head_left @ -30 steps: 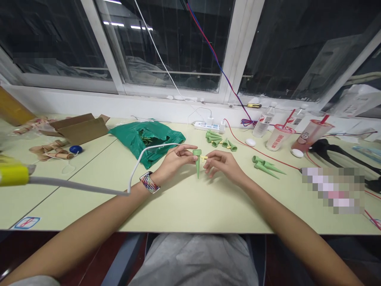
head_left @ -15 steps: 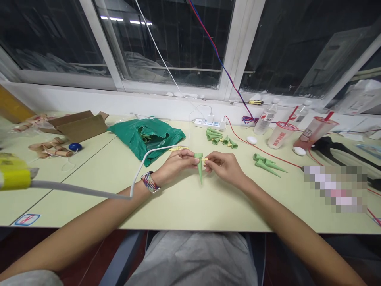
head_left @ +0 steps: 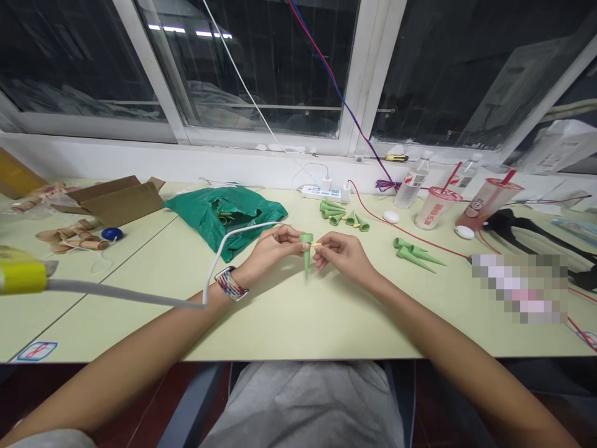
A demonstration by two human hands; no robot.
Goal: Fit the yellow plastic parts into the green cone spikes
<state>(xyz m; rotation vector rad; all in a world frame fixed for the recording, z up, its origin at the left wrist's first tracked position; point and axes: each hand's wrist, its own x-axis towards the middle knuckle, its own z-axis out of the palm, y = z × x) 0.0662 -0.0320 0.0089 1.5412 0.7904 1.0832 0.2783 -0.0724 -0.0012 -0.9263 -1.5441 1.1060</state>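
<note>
Point down, a hollow green plastic spike [head_left: 306, 264] with a wide collar stands between my hands above the table. My left hand [head_left: 278, 247] pinches it just below the collar, between thumb and fingers. From the right, my right hand [head_left: 344, 254] is closed on a small yellow plug [head_left: 314, 244], whose end meets the side of the spike. Whether the plug is seated in the spike is too small to tell. Behind my hands lie several green spikes [head_left: 333, 214] with yellow plugs. A further group of green spikes [head_left: 415, 254] rests to the right.
A torn green plastic bag [head_left: 186, 208] with spikes inside lies left. A white cable [head_left: 217, 261] arches over my left wrist. At the back stand a power strip [head_left: 313, 193], a bottle [head_left: 412, 183] and drink cups [head_left: 436, 208]. A cardboard box [head_left: 120, 202] sits far left.
The view has shifted slightly. Both hands keep their grip, with the spike and the plug still held together between them.
</note>
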